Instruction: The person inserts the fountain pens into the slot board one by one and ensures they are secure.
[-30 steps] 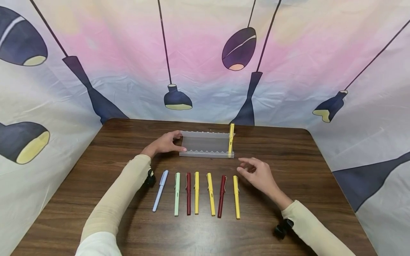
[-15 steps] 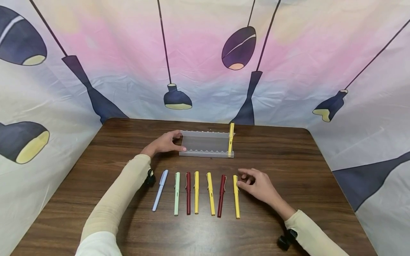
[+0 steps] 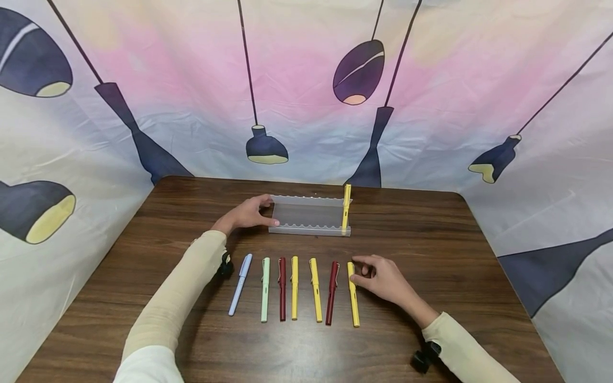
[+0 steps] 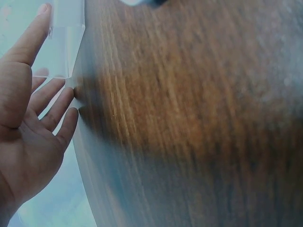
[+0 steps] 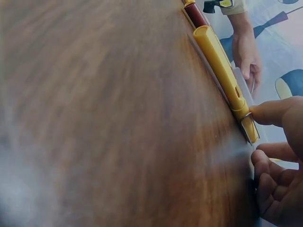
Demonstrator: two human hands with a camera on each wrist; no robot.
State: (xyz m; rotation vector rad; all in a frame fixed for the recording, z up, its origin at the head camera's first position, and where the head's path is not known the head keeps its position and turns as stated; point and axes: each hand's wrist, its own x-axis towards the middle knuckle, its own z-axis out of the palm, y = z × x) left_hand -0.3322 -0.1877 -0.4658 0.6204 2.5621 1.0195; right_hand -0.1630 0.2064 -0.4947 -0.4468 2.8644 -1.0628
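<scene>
A clear plastic pen rack (image 3: 308, 231) with scalloped edges stands at the back, one yellow pen (image 3: 345, 210) in its rightmost slot. My left hand (image 3: 246, 213) holds the rack's left end, thumb at the front edge and fingers toward the back. Nearer me, capped pens lie in a row. At the row's right end is a yellow pen (image 3: 354, 303), and my right hand (image 3: 384, 279) is at its cap. In the right wrist view, the thumb (image 5: 272, 112) touches the cap by its clip; the forefinger is near the cap's end. No firm pinch shows.
Left of that yellow pen lie a dark red pen (image 3: 331, 295), two yellow pens, another dark red pen (image 3: 282, 290), a light green pen (image 3: 265, 292) and a light blue pen (image 3: 239, 287). A printed cloth (image 3: 306, 106) hangs behind the wooden table (image 3: 297, 354).
My right hand has come down toward me and then left, from near the rack's right corner to the rightmost yellow pen's cap. The left hand and the rack keep their place.
</scene>
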